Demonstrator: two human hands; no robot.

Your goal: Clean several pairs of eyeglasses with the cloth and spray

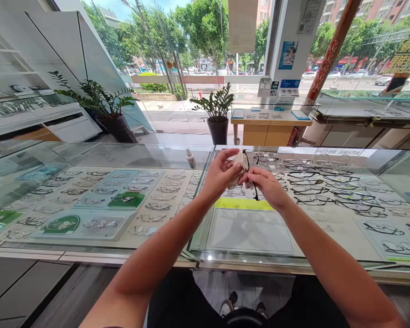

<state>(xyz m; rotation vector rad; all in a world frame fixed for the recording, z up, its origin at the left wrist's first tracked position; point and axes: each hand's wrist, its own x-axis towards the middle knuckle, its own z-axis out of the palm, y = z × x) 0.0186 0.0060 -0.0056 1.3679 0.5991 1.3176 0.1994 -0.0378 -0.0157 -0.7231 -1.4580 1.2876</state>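
Observation:
Over the glass display counter, my left hand (222,172) is closed on a pale, crumpled cloth (239,159), pressed round one lens of a pair of eyeglasses (255,191). The frame is dark and thin, and one end of it points down toward the counter. My right hand (266,186) pinches the same eyeglasses from the other side, its thumb and finger closed on the frame. Most of the lenses are hidden behind the cloth and fingers. A small white spray bottle (190,159) stands on the glass, left of my left hand.
Rows of eyeglasses (312,189) lie on the counter to the right, and more frames (158,206) sit inside the glass case (133,243) on the left. A white mat (251,230) with a yellow-green strip lies below my hands. Potted plants (218,125) stand beyond, before the window.

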